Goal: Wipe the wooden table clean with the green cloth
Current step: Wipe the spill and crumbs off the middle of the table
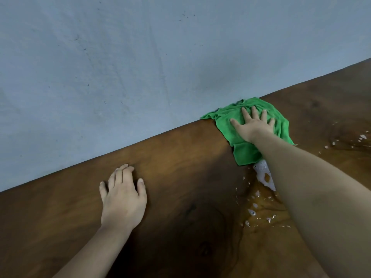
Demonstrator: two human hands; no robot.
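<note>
Right forearm [313, 189] hides some foam | right hand [253, 125] flat on green cloth [245, 151] | left hand [122, 195] flat on table [180, 157]

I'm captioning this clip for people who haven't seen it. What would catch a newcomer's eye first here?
The bright green cloth stands out first, bunched at the far edge of the wooden table with the right hand spread flat on it. Next come the foamy wet patches nearer the person, beside the right forearm. The left hand rests flat on dry wood to the left.
</note>
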